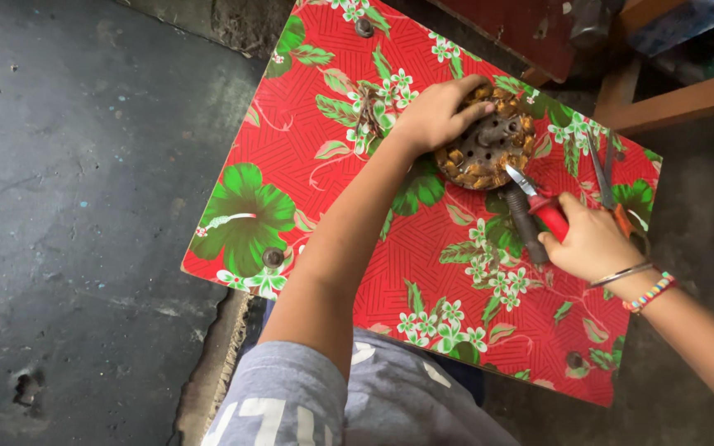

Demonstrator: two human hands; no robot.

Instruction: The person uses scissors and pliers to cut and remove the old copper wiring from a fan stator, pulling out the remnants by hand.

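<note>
Round motor stator [486,140], ringed with brownish copper coils around a grey perforated hub, sits at the far right of a small table [324,206] covered in red floral cloth. Left hand [440,111] cups its far-left edge, fingers curled over the coils. Right hand [588,241] grips red-handled pliers [539,202], tips touching the stator's near rim. Scissors [609,186] lie just right of them.

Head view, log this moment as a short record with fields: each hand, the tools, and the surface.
left hand: left hand holds the round motor coil steady on the table
right hand: right hand holds red-handled pliers, tips at the coil's edge
other tool: scissors lying beside the right hand
surface: small table with a red flowered cover
</note>
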